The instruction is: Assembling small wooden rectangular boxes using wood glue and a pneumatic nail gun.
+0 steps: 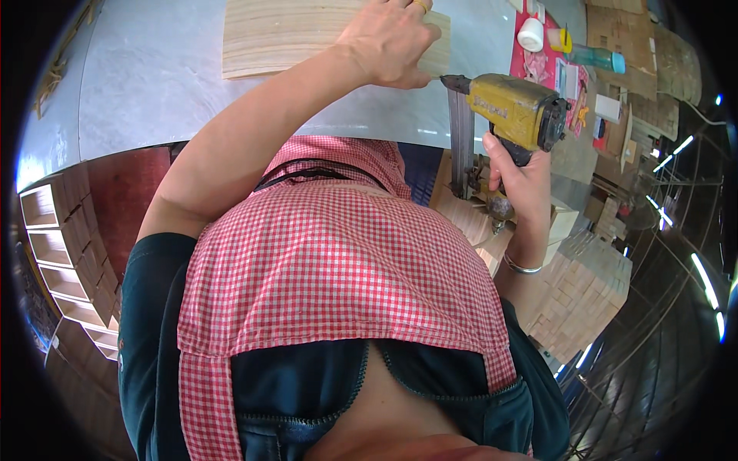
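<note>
My right hand (521,173) is closed round the black grip of a yellow pneumatic nail gun (507,107). The gun's dark nose points left and meets, or nearly meets, the near right corner of a pale wooden piece (284,38); I cannot tell whether they touch. Its long magazine hangs down toward me over the table's edge. Over the right end of that wood lies my left hand (392,42), fingers bent and thumb along the near edge, holding it on the table. The fingertips and the wood's far side run out at the top of the view.
The wood lies on a grey-white table (177,100). At its far right, a red mat (523,54) bears a white jar (530,34) and a teal bottle (600,58). Open wooden boxes (58,246) are stacked at left; piled wooden blocks (580,284) stand at right.
</note>
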Demonstrator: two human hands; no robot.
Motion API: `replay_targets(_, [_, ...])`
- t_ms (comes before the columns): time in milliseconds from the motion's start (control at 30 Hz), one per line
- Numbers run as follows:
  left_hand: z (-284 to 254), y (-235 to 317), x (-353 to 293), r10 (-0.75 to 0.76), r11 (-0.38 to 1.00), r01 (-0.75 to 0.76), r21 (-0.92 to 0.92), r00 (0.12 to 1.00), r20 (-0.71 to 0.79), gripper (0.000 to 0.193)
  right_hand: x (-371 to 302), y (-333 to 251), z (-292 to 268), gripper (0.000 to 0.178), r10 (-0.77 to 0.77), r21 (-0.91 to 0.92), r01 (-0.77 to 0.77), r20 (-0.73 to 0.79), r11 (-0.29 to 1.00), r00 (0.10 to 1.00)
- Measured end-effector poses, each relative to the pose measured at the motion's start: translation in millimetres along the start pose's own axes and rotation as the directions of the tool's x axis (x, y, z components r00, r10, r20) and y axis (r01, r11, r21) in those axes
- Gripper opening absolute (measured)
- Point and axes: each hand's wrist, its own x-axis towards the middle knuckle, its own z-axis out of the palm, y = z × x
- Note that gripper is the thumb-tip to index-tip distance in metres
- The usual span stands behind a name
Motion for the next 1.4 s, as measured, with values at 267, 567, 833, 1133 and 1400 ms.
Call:
replay_targets(267, [-7.9,2.5,-1.7,0.040,0.999,-0.039,0.012,0.998,-0.044,0.045,-10.3,1.4,12.0,0.016,0.063,0.096,-0.059,-0.044,0.994,0.997])
replay_targets(567, [-12.0,6.1,-3.4,0.007,1.000,-0.007,-0.004,1.000,-0.029,0.044,-11.3,-1.5,14.4,0.020,0.064,0.066,-0.061,-0.053,0.996,0.997])
replay_targets(833, [-6.4,3.1,-3.9,-0.003,0.999,0.002,-0.034,0.999,-0.033,0.043,14.5,-12.6,7.0,0.024,0.047,-0.004,-0.047,-0.083,0.999,0.995])
replay_targets(1133, [10.4,-6.3,-2.4,0.065,0.997,-0.071,-0.035,0.986,-0.157,0.042,30.1,-13.6,4.8,0.025,0.036,-0.029,-0.037,-0.044,0.999,0.998])
replay_targets(1400, [5.1,-4.8,-1.6,0.048,0.998,-0.053,-0.043,0.993,-0.106,0.048,35.4,-18.3,0.3,0.021,0.054,-0.063,-0.054,-0.001,0.997,0.999])
